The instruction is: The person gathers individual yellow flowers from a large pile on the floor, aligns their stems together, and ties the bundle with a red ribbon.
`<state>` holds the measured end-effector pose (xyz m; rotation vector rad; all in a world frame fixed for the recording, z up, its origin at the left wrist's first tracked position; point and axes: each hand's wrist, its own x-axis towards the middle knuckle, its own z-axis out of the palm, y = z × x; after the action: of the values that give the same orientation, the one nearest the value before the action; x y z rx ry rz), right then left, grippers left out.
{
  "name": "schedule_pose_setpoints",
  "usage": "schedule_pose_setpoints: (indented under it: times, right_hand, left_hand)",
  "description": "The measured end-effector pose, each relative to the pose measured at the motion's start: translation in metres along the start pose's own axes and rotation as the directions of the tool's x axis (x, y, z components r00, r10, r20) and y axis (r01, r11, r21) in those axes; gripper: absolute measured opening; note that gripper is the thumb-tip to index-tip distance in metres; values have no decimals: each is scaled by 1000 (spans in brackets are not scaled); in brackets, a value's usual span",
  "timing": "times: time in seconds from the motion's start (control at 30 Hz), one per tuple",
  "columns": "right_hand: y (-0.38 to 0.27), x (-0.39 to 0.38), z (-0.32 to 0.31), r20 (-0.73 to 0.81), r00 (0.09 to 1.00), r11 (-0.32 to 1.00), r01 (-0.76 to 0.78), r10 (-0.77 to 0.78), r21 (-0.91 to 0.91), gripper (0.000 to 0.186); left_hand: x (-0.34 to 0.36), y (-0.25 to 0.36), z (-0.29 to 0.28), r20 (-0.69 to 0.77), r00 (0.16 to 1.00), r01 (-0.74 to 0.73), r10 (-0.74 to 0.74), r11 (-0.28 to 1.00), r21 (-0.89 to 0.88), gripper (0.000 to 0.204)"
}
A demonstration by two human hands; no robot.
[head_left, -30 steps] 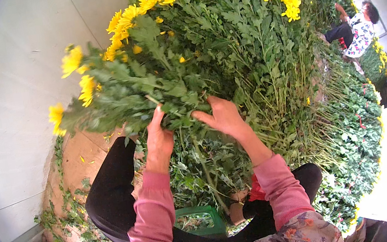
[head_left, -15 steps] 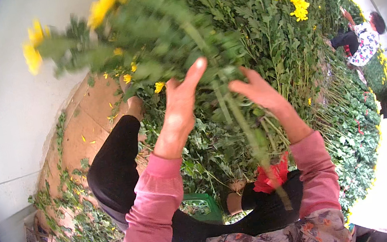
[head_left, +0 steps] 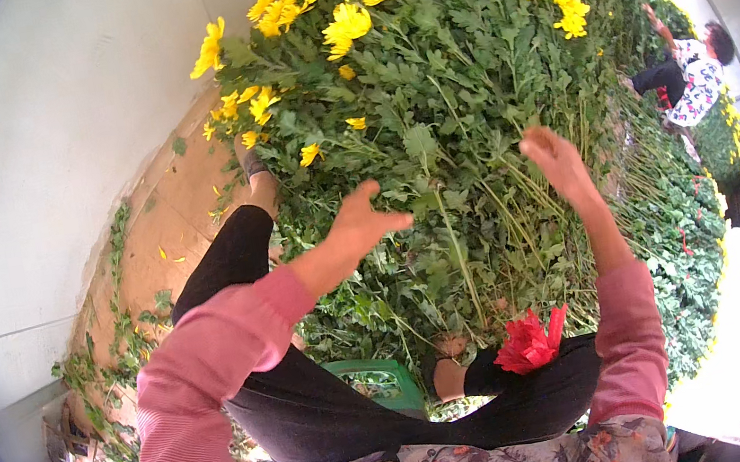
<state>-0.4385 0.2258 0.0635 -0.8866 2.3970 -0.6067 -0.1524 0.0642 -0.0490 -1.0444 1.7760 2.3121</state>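
Note:
A large heap of yellow chrysanthemums [head_left: 349,26] with long leafy green stems spreads in front of me. Its blooms point away and the cut ends lie toward my legs. My left hand [head_left: 353,231] is over the near left leaves, thumb and fingers apart, holding nothing. Above the stems on the right is my right hand [head_left: 557,163], its fingers loosely bent and partly hidden from above; no stem shows in it. A bundle of red strips [head_left: 530,341] rests on my right leg.
A green plastic crate or stool [head_left: 379,385] stands between my legs. Leaf scraps and petals litter the brown floor [head_left: 178,197] beside a pale wall [head_left: 47,183]. More stems [head_left: 684,280] are piled at the right, where another person [head_left: 692,78] sits farther off.
The bunch of chrysanthemums that was up between my hands now lies on the heap. Both hands have let go and parted, the left drawing back lower and the right moving rightward.

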Motion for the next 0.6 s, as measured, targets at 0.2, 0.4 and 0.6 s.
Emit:
schedule_pose_setpoints:
  times: [0.2, 0.4, 0.6]
  right_hand:
    - [-32, -19, 97, 186, 952, 970, 243, -241, 13, 83]
    - [-93, 24, 133, 279, 927, 834, -352, 250, 424, 42]
    - [-142, -49, 6, 375, 908, 773, -100, -186, 626, 24]
  left_hand:
    - [-72, 15, 17, -68, 993, 76, -97, 961, -266, 75]
    - [-42, 17, -3, -247, 966, 12, -73, 971, -238, 68]
    - [-36, 36, -8, -133, 988, -123, 81, 931, -344, 69]
